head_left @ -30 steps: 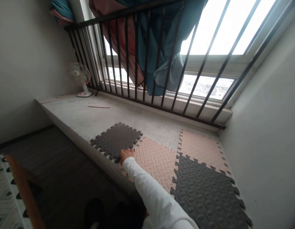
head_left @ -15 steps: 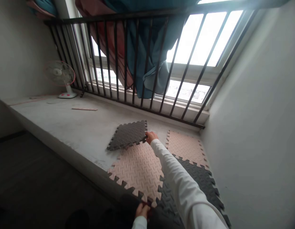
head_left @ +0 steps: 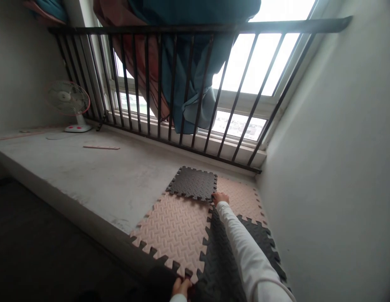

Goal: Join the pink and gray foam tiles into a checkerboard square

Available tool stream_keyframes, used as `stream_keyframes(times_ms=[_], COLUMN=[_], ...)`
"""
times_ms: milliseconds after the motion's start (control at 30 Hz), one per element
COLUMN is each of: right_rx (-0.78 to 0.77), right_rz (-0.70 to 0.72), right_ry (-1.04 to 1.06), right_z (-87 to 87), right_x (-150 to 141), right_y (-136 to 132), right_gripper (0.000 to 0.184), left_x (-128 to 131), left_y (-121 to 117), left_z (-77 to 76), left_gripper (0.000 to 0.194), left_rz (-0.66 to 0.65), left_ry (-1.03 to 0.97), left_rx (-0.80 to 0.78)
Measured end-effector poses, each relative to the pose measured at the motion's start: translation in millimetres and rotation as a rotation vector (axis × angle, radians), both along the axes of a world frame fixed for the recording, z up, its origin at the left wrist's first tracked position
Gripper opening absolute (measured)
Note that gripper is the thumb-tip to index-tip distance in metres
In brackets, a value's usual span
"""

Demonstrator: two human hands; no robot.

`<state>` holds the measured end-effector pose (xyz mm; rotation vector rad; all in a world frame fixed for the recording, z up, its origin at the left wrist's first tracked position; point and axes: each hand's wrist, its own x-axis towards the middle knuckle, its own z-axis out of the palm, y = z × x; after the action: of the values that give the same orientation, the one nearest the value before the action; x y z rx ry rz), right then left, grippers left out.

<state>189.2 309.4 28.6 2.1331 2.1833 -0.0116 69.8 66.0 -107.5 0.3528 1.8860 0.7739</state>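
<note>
Dk grey tile (head_left: 192, 183) has moved R since 0.5 s ago, now L of R hand (head_left: 221, 198), fingers pinched on its near-R corner, w/ front pink tile (head_left: 174, 230) nearer & L, L hand (head_left: 182, 287) at that one's near corner, grip unclear, & far pink tile (head_left: 240, 196) just R.

Matt, embossed foam on the dark tile (head_left: 192, 183), centre frame, and the pink tile (head_left: 176, 228) below! Scuffed, matt ledge (head_left: 87, 180) at left, dark metal railing (head_left: 144, 29) up top, cloth curtain (head_left: 197, 63) behind.

No text is legible; the fan hub (head_left: 66, 96) seems too blurred.
</note>
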Motion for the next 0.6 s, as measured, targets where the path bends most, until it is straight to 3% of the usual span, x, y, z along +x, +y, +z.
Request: stream_keyframes(times_ms=[133,233,600], right_rx=[-0.005,-0.016,-0.040], right_rz=[-0.028,-0.062,-0.043], right_ry=[-0.007,-0.024,0.021], right_z=[-3.4,-7.8,-30.4], right_x=[-1.7,-2.0,3.7], right_y=[-1.1,-3.0,-1.9], right_gripper=[0.029,0.029,0.035], left_x=[-8.6,-16.2,-12.1], left_y=[-2.7,-5.2,-4.4], left_z=[1.7,4.5,5.8], left_gripper=[0.012,0.006,0.006], left_rz=[0.071,0.063,0.106], left_ry=[-0.200,-0.285,-0.283], left_rx=[0.114,0.110,0.082])
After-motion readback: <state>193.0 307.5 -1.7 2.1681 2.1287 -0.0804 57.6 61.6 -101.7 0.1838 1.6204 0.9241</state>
